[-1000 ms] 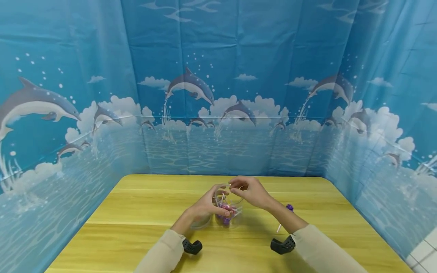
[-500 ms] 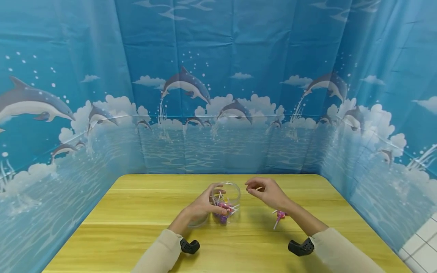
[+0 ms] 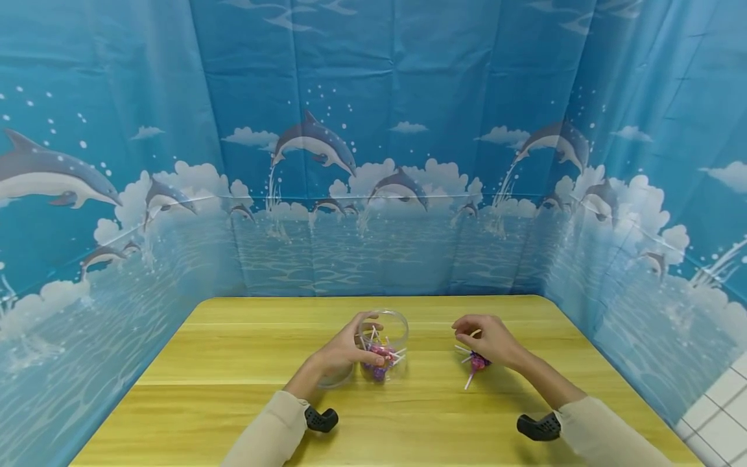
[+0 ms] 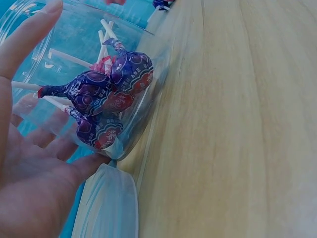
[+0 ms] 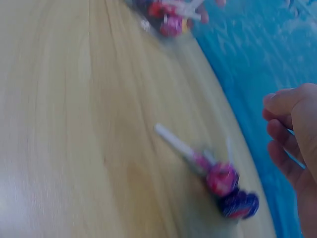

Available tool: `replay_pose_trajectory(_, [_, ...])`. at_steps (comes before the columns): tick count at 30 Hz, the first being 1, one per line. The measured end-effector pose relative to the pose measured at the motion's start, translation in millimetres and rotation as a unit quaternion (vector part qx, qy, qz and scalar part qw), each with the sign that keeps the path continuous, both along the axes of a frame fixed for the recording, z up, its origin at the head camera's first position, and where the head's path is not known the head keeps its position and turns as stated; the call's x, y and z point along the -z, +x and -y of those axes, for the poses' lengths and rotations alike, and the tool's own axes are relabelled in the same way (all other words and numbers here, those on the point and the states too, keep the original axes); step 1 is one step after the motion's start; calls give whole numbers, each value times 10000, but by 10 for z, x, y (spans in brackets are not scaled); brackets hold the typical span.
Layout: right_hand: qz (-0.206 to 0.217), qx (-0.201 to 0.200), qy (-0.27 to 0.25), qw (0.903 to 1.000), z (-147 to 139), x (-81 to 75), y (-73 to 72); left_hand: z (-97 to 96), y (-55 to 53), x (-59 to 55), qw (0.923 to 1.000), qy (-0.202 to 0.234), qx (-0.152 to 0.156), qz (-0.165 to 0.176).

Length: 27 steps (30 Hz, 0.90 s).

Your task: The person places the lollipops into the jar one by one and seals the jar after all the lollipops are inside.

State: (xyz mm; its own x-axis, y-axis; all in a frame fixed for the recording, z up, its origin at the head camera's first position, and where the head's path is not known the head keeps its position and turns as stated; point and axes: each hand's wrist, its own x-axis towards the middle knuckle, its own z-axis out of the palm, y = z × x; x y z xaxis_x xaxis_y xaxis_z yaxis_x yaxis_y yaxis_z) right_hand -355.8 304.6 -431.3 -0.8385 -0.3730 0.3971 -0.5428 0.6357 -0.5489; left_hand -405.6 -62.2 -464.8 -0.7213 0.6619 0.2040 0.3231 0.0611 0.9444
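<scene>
My left hand (image 3: 341, 350) grips a clear round jar (image 3: 399, 332), thumb on the near side and fingers round the far side. Inside the jar are several wrapped lollipops (image 4: 114, 82) in purple and pink, white sticks poking in different directions. To the right, my right hand (image 3: 489, 337) hovers over the table with loosely bent fingers and nothing visible between them. Just beneath it lies a small group of lollipops, a pink one (image 5: 222, 178) and a purple one (image 5: 238, 204) among them, partly covered by the hand in the head view.
A clear round lid (image 3: 337, 380) lies on the yellow wood-grain table (image 3: 233, 402) left of the jar, partly behind the left wrist. A blue dolphin-print curtain (image 3: 373, 246) encloses the table's back and sides.
The right hand has moved from the jar's mouth rightward to above the loose lollipops, leaving the jar. The left hand keeps its grip on the jar.
</scene>
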Motion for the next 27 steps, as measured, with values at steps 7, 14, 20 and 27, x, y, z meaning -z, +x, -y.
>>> replay_pose_trajectory(7, [-19, 21, 245, 9997, -114, 137, -98, 22, -1, -11, 9999, -63, -79, 20])
replay_pose_trajectory(14, [114, -112, 1162, 9931, -84, 211, -207, 6, -11, -4, 9998, -132, -128, -29])
replay_pose_trajectory(20, [202, -140, 1264, 9917, -72, 255, -167, -23, -14, 29, 9998, -179, -53, -104])
replay_pose_trajectory(27, [75, -80, 1107, 9938, -67, 191, -131, 9, -2, 17, 9997, -159, -105, -165])
